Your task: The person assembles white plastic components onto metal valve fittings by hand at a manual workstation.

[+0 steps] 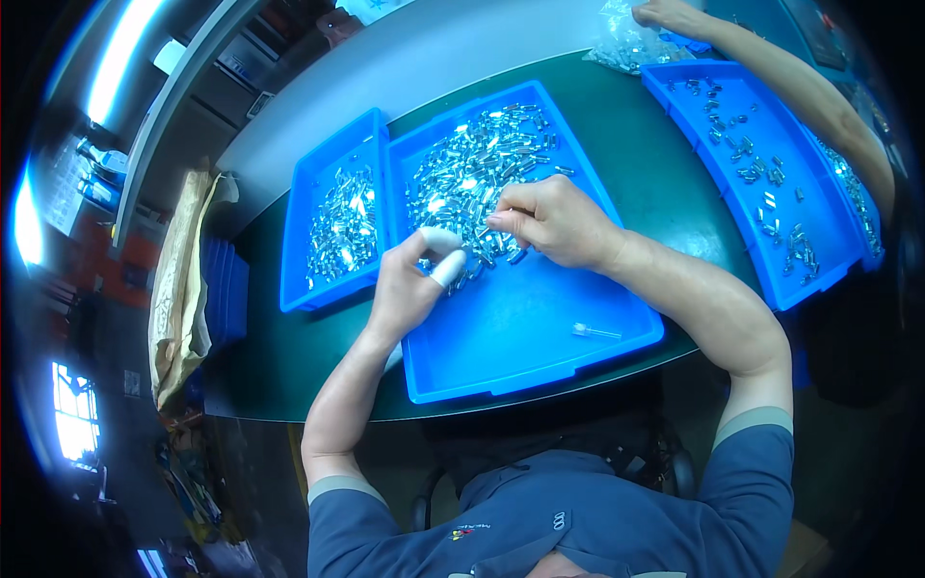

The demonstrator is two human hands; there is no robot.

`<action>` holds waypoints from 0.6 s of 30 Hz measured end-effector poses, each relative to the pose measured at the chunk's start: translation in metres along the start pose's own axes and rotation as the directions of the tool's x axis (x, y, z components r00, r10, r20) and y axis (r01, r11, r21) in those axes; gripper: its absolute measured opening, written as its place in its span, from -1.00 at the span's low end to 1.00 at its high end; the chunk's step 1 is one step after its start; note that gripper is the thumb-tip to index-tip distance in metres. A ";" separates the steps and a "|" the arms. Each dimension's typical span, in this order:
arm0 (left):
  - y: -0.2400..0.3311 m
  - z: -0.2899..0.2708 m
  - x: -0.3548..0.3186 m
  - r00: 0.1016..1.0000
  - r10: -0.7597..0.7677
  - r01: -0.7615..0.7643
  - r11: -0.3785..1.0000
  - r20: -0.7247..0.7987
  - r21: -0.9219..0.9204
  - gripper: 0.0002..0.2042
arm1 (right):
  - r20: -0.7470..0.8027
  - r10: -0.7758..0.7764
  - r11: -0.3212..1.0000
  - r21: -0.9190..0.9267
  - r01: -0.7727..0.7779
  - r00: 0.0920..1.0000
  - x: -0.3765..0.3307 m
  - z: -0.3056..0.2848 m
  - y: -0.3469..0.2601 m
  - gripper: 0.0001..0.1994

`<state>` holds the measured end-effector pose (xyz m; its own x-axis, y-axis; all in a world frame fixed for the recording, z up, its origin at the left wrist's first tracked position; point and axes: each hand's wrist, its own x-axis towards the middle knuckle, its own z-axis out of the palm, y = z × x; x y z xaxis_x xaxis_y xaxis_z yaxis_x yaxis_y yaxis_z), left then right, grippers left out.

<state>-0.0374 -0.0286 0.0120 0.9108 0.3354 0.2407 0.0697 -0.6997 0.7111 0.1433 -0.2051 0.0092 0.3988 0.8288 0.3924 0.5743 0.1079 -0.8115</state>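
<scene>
My left hand (409, 279) wears white finger cots on its thumb and forefinger. Those two fingertips come together at the near edge of a heap of small shiny metal cylinders (472, 159) in the middle blue tray (520, 356). Just to the right, my right hand (559, 222) is bare and closed in a pinch above the same heap. Whatever either pinch holds is too small or hidden to make out. A small clear plastic piece (595, 331) with a thin stem lies in the tray's near right part.
Left of the middle tray, a second blue tray (301, 241) holds more metal cylinders. At the right, another blue tray (761, 207) has scattered pieces. A co-worker's arm (800, 82) reaches over it toward a clear plastic bag (626, 43). Brown paper sacking (178, 289) stands beyond the table's left edge.
</scene>
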 end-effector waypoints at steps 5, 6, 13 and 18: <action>-0.011 -0.005 -0.001 0.995 -0.098 0.086 0.896 -0.005 -0.436 -0.80 | 0.051 -0.036 0.998 -0.056 0.039 0.998 0.000 0.001 0.000 -0.72; -0.012 -0.005 0.000 0.995 -0.098 0.085 0.896 -0.006 -0.437 -0.80 | 0.052 -0.037 0.998 -0.057 0.040 0.998 0.000 0.000 -0.001 -0.72; -0.011 -0.004 0.002 0.997 -0.064 0.076 0.880 0.041 -0.469 -0.80 | 0.047 -0.009 0.998 0.059 0.006 0.999 0.001 0.000 -0.006 -0.74; -0.013 -0.003 0.003 0.999 -0.036 0.043 0.868 0.023 -0.495 -0.78 | 0.043 -0.028 0.997 0.067 0.025 0.999 0.000 0.000 -0.008 -0.75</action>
<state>-0.0368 -0.0166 0.0056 0.9167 0.3462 0.1994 -0.1018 -0.2803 0.9545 0.1389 -0.2053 0.0153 0.3516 0.8482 0.3960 0.5346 0.1653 -0.8288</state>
